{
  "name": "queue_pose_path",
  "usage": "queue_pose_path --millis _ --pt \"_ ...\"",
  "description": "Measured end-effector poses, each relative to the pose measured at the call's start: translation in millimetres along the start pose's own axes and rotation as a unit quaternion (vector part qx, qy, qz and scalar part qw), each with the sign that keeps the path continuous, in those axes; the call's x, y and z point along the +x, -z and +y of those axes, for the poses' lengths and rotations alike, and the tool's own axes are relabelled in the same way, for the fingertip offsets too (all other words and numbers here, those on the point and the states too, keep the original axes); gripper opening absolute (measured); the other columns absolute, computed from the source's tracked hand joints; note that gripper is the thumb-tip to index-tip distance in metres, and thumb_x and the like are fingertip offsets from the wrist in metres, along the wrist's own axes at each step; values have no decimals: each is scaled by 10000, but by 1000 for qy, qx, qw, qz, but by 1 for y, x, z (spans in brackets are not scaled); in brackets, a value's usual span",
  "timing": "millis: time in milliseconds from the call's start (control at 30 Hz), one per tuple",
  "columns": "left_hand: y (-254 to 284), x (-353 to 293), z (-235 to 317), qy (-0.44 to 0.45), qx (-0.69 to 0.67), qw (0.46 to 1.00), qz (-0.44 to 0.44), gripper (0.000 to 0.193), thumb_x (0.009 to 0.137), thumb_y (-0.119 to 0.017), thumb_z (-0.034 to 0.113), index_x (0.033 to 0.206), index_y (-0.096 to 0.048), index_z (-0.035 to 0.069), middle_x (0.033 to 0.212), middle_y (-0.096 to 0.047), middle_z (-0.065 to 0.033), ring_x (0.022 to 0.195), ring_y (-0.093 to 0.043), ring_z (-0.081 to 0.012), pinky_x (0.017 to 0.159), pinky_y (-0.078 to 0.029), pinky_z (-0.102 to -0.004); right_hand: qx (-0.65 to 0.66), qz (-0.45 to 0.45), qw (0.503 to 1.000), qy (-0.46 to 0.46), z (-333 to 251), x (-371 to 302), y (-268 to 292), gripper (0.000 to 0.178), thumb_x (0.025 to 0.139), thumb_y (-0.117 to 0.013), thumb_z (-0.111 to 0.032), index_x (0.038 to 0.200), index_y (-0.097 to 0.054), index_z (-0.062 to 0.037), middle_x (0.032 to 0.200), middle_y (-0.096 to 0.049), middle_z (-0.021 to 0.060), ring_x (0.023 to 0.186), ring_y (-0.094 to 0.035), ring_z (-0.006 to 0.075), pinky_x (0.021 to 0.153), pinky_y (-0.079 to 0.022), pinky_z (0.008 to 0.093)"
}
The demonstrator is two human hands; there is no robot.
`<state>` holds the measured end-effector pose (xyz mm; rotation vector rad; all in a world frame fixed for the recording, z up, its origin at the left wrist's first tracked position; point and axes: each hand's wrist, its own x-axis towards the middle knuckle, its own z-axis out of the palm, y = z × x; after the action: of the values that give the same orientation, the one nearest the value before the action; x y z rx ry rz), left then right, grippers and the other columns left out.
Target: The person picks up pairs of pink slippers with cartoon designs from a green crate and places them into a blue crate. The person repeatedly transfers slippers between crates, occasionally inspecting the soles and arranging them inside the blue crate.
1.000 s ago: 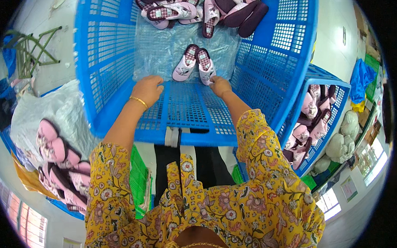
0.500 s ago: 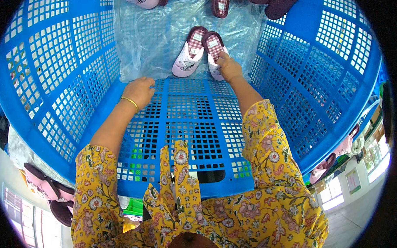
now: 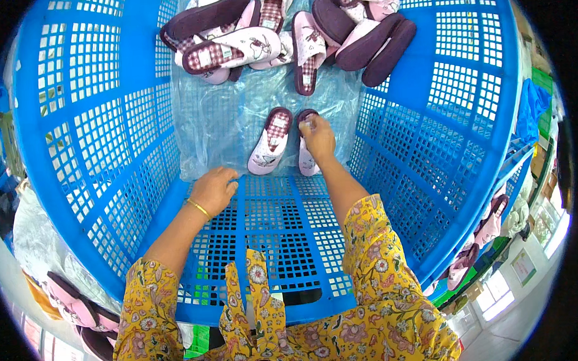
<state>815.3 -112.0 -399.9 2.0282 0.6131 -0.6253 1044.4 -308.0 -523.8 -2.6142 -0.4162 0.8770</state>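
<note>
My right hand is closed on the heel end of a pale slipper, covering much of its middle. Its mate, a white-and-pink slipper with dark trim and a checked insole, lies just left of it, a small gap between them. Both point toward me on a clear plastic sheet inside the blue basket. My left hand, a gold bangle at its wrist, hovers or rests by the sheet's near left corner. Its fingers are loosely bent and partly apart, with nothing seen in them.
A heap of similar slippers lies at the far end of the sheet, some with dark soles showing. Slatted basket walls rise on both sides. Outside the basket, more pink slippers sit at the lower left, others at the right.
The view has tilted forward, bringing the heap into sight. My right hand has shifted from the slipper's middle toward its heel. The two slippers, touching at the heels before, now lie apart and closer to parallel.
</note>
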Motion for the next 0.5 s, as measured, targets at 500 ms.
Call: queue_pose_path --millis 500 --pt "-24 0 -45 16 46 998 -25 218 807 -607 168 1003 -625 73 986 -621 -150 939 -589 -344 815 -482 -435 612 122 761 -177 -103 144 12 307 843 -652 -174 1097 -595 -11 986 -631 82 839 -591 193 731 -470 348"
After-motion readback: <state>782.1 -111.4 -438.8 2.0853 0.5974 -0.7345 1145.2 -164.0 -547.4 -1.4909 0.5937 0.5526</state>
